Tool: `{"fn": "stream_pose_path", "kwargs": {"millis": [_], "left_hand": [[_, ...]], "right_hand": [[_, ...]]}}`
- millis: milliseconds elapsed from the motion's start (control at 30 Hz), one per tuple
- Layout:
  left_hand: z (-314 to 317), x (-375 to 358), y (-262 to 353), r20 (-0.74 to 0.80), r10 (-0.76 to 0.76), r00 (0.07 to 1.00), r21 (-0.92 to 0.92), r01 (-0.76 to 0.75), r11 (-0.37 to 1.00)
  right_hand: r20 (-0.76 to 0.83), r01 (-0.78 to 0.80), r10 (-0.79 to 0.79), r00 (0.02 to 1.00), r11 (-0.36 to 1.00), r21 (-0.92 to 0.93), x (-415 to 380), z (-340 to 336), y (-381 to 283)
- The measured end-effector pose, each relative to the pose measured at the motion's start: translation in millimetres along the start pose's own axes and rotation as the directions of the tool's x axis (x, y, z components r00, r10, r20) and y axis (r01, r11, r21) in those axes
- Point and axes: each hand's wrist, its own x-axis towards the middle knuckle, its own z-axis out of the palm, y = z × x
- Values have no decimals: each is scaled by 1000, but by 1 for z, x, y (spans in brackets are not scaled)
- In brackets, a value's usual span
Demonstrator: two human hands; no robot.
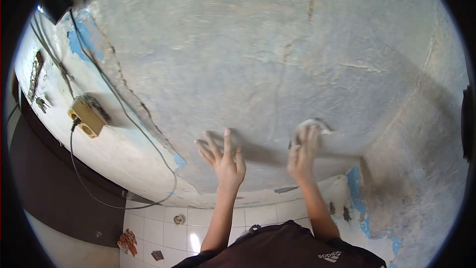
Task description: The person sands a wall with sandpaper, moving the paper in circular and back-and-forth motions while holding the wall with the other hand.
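Observation:
My right hand (304,153) presses a pale, thin sheet (313,123) flat against the grey plastered wall (238,84). Its edge curls out past my fingertips, and most of it is hidden under the slightly blurred fingers. To the left, my left hand (225,163) is open with fingers spread and fingertips at the wall, holding nothing. Fine cracks and rough ridges run across the plaster above both hands.
A yellowish power socket (87,117) with a plugged-in cable (116,98) hangs on the wall at left, near keys (41,104). Blue paint patches (355,188) show by the right corner. On the tiled floor (163,228) lie a reddish cloth (128,242) and small brown pieces (157,255).

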Motion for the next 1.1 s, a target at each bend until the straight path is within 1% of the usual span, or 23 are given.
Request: {"fn": "stream_pose_path", "kwargs": {"millis": [33,100,133,200,267,333,400,467,533,567,600,667,700,733,767,800,833,900,967,1000,1033,1067,1100], "left_hand": [[-9,0,-18,-40,-20,999,-21,19,1000],[-20,-1,-50,-112,-47,993,-54,41,998],[-24,-2,-61,-109,-46,993,-61,40,997],[-30,-7,-79,-26,-100,995,-101,97,990],[-31,-12,-86,5,-85,996,-110,85,990],[-30,-20,-94,53,-55,997,-120,62,991],[-24,-27,-102,84,-34,996,-79,40,996],[-32,-28,-102,133,-8,991,-121,24,992],[-44,-26,-103,192,-21,981,-187,57,981],[-46,-29,-107,233,16,972,-123,13,992],[-46,-29,-108,256,45,966,-139,-9,990],[-49,-34,-107,270,30,962,-136,7,991],[-50,-34,-105,276,20,961,-179,32,983],[-49,-34,-103,293,37,955,-187,20,982],[-49,-35,-102,260,53,964,-213,4,977],[-49,-35,-100,228,68,971,-238,-12,971],[-51,-35,-97,245,85,966,-245,-23,969],[-54,-31,-91,192,84,978,-308,-22,951],[-55,-27,-88,196,117,974,-289,-57,956],[-54,-25,-85,177,133,975,-266,-83,960],[-53,-23,-82,169,151,974,-289,-98,952],[-52,-22,-82,172,160,972,-290,-106,951],[-51,-22,-81,183,175,967,-275,-121,954]], "right_hand": [[-104,-21,30,994,996,86,22,-9,-8],[-262,-30,69,963,988,148,77,-25,-24],[-266,-46,86,960,987,152,104,-35,-42],[-271,-64,102,957,987,145,129,-28,-72],[-236,35,-57,970,995,-95,132,-10,-102],[-109,73,-81,991,995,-67,96,17,-134],[53,92,-92,994,996,11,31,51,-149],[96,-36,30,995,997,61,-36,82,-141],[17,-212,211,977,971,107,-47,75,-144],[-19,-221,225,974,967,125,-41,67,-137],[-70,-233,248,966,958,168,-25,56,-135],[-179,-227,280,943,936,268,7,42,-128],[-241,-202,288,927,924,325,21,41,-126],[-275,-172,232,933,959,226,35,41,-131],[-300,-142,173,938,982,125,44,45,-137],[-245,-92,108,963,993,78,40,51,-146],[-186,-40,46,982,999,36,31,56,-157],[-20,-82,84,996,991,103,-14,86,-166],[71,-153,150,986,987,44,-82,106,-164],[-46,-445,452,891,889,111,-119,130,-155],[-137,-676,706,694,706,212,-153,159,-138],[-110,-743,794,598,601,295,-188,182,-102],[-71,-791,866,496,484,375,-209,191,-70]]}}
